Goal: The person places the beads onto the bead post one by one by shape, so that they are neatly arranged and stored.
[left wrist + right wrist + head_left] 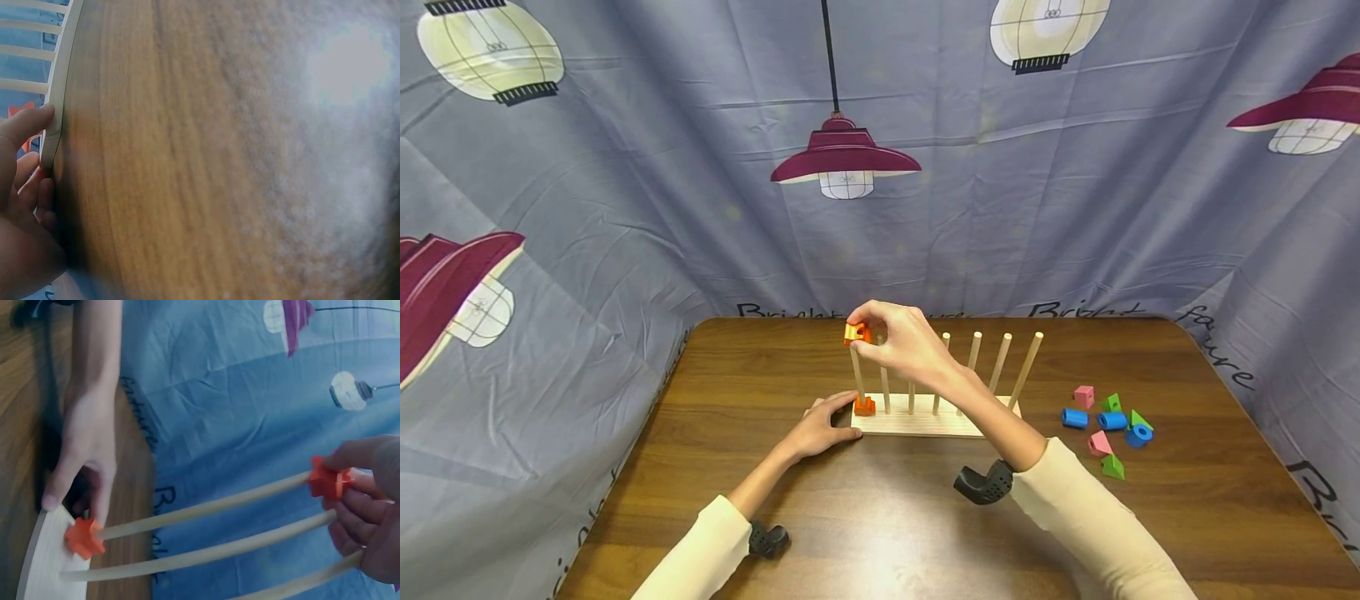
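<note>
Two hands worked at a wooden peg board [917, 425] on the brown surface [880, 517]. Nearest, the left hand [822, 429] lay at the board's nine o'clock end, fingers [28, 125] loosely straight against its edge, seemingly to steady it. An orange star block [864, 407] sat at the foot of the leftmost peg [856, 375]. Above it, the right hand [906, 337] pinched a second orange block [856, 333] at that peg's tip, lined up over it. Loose blocks [1108, 425] lay at three o'clock.
</note>
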Available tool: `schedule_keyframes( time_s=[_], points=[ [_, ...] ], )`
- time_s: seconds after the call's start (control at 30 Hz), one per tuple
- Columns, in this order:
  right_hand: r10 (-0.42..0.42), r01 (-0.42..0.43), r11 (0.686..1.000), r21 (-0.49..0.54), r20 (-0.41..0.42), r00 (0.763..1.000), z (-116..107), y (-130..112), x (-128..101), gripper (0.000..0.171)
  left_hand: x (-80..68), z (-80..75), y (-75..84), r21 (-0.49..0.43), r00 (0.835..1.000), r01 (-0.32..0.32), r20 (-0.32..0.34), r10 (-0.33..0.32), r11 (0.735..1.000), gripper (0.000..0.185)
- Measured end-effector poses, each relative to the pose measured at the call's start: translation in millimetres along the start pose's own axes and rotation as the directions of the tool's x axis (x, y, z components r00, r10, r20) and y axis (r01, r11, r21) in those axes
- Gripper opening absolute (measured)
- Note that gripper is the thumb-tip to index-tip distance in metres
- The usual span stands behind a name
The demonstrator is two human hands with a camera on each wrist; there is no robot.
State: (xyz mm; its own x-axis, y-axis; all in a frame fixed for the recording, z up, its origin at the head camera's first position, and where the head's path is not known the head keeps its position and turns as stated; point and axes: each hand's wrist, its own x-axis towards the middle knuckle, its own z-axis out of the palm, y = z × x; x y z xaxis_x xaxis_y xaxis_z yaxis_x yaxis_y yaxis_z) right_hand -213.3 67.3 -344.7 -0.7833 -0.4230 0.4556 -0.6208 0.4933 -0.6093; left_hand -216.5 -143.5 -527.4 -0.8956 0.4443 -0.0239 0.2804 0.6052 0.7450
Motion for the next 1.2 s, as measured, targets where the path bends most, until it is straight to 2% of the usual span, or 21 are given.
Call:
schedule_keyframes(
  time_s=[0.17, 0.3, 0.47, 0.6, 0.7, 0.83, 0.97, 1.2],
  points=[
    [-0.029, 0.033, 0.994, -0.102, 0.036, 0.999, 2, -7, 6, 0.018, 0.8, -0.7, 0.5, 0.0, 1.0, -0.002, -0.005, 0.002, 1.0, 0.069],
    [0.01, -0.007, 0.995, -0.095, 0.034, 0.999, 8, -9, 8, 0.02, 1.5, -1.2, 0.7, -0.003, 1.0, -0.002, -0.005, 0.002, 1.0, 0.069],
    [0.093, -0.087, 0.994, 0.068, -0.082, 0.992, 22, -7, -1, 0.033, 2.2, -1.6, 0.4, -0.002, 1.0, 0.005, 0.001, -0.005, 1.0, 0.07],
    [0.141, -0.089, 0.967, 0.238, -0.208, 0.968, 39, 3, -13, 0.039, 3.1, -1.7, -0.1, 0.012, 1.0, 0.002, -0.006, -0.002, 1.0, 0.07],
    [0.183, -0.092, 0.939, 0.331, -0.257, 0.949, 53, 12, -21, 0.041, 3.5, -0.9, -0.8, 0.024, 1.0, -0.004, -0.009, 0.005, 1.0, 0.07],
    [0.268, -0.151, 0.904, 0.399, -0.255, 0.929, 71, 26, -33, 0.036, 2.3, 1.4, -2.2, 0.034, 1.0, -0.005, -0.006, 0.005, 0.999, 0.07],
    [0.351, -0.24, 0.88, 0.41, -0.22, 0.91, 89, 39, -47, 0.029, -0.4, 3.0, -2.9, 0.03, 1.0, 0.012, -0.006, -0.012, 0.999, 0.071],
    [0.423, -0.311, 0.834, 0.455, -0.167, 0.89, 115, 63, -67, 0.026, -1.2, 3.7, -3.5, 0.014, 0.999, -0.023, -0.023, 0.023, 1.0, 0.069]
  ],
)
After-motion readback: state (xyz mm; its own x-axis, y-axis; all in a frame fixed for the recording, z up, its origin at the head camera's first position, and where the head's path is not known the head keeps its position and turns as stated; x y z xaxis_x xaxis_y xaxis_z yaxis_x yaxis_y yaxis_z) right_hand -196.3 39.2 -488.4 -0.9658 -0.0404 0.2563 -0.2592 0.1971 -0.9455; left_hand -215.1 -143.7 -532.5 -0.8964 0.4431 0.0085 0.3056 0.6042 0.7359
